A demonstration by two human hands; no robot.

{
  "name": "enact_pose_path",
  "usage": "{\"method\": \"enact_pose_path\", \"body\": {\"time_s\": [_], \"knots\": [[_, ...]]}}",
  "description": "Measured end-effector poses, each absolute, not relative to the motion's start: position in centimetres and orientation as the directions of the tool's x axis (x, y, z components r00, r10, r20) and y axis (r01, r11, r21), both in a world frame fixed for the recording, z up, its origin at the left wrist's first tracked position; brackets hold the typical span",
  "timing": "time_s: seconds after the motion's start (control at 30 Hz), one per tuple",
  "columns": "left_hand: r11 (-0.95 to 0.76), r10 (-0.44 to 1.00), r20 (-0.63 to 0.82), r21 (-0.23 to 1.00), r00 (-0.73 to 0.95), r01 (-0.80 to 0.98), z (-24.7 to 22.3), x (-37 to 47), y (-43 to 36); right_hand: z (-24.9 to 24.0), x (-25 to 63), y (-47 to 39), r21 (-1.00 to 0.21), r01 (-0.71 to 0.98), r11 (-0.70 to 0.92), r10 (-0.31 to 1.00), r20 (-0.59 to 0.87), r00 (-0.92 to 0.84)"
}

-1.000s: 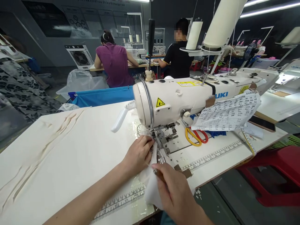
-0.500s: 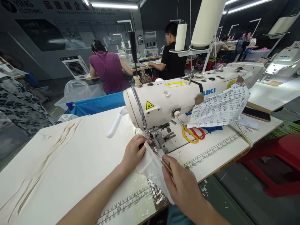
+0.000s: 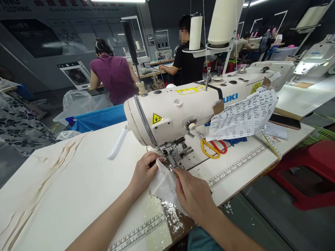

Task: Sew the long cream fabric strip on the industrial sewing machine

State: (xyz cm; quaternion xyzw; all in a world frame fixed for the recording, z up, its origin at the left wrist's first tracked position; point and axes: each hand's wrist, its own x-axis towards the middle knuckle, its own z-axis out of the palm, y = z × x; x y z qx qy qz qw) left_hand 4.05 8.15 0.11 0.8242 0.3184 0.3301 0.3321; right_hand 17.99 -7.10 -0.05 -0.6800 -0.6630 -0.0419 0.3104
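Your right hand (image 3: 195,195) hides most of its slim tool (image 3: 172,170); your left hand (image 3: 142,171) covers part of the white cloth (image 3: 164,183). The paper (image 3: 243,116) bears writing (image 3: 237,120) too small to read. The top edge cuts the large thread cone (image 3: 224,24), the right edge the red stool (image 3: 312,167).

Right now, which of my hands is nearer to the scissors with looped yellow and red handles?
Right. Your right hand is on the near side of the scissors, a little left; your left hand is farther left, at the edge of the thin white fabric.
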Motion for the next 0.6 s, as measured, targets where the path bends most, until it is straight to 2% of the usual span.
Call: {"method": "enact_pose_path", "body": {"time_s": [0.6], "knots": [[-0.614, 0.723, 0.354, 0.724, 0.593, 0.316, 0.11, 3.97, 8.16, -0.12, 18.05, -7.07, -0.381, 0.920, 0.098, 0.867, 0.487, 0.109]]}}
